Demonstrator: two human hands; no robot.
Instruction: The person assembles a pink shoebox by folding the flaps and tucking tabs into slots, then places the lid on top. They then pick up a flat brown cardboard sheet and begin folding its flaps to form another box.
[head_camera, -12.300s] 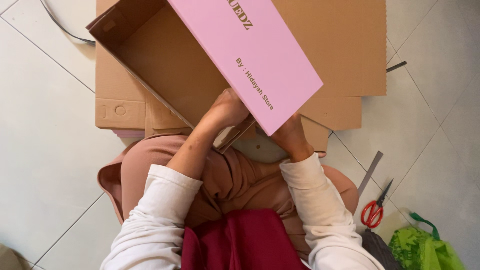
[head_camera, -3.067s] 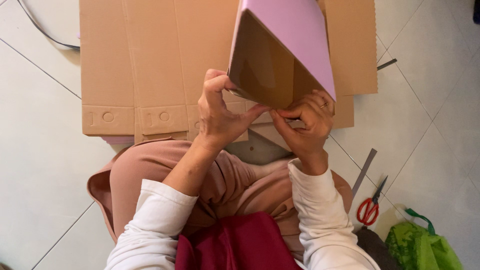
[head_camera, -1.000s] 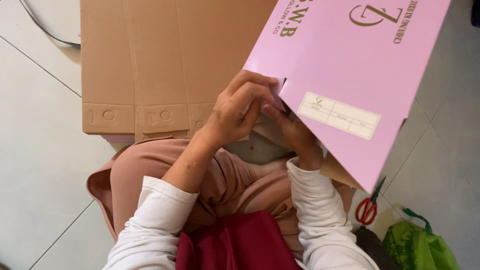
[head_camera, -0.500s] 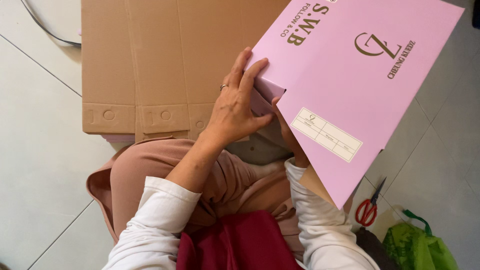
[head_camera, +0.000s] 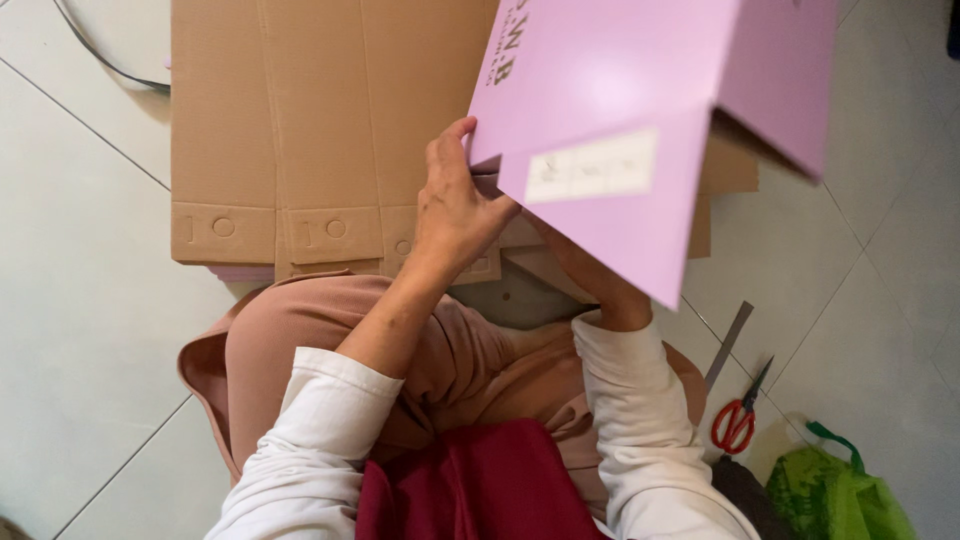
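The person sits on the tiled floor (head_camera: 80, 300) with a pink cardboard box (head_camera: 640, 110) raised in front of the chest, partly folded, so that one panel with a white label hangs down toward the lap and a side flap stands out at the right. The left hand (head_camera: 455, 205) grips the box at its lower left edge, thumb against the pink face and fingers curled round behind it; this hold appears to steady the panel along its fold line. The right hand is hidden behind the hanging panel; only the wrist and white sleeve (head_camera: 640, 420) show, so whether it is closed on the box or pressing from inside cannot be told. The box is held clear of the floor, above the knees, tilted toward the camera. Beneath and beyond it lies a stack of flat brown cardboard sheets (head_camera: 300, 120), unfolded and resting on the floor just ahead of the knees, within easy reach. To the person's right, on the floor and well apart from the hands, lie red-handled scissors (head_camera: 738, 420), a grey metal ruler (head_camera: 730, 345) just beside them, and a green bag (head_camera: 835, 495) near the lower edge of view
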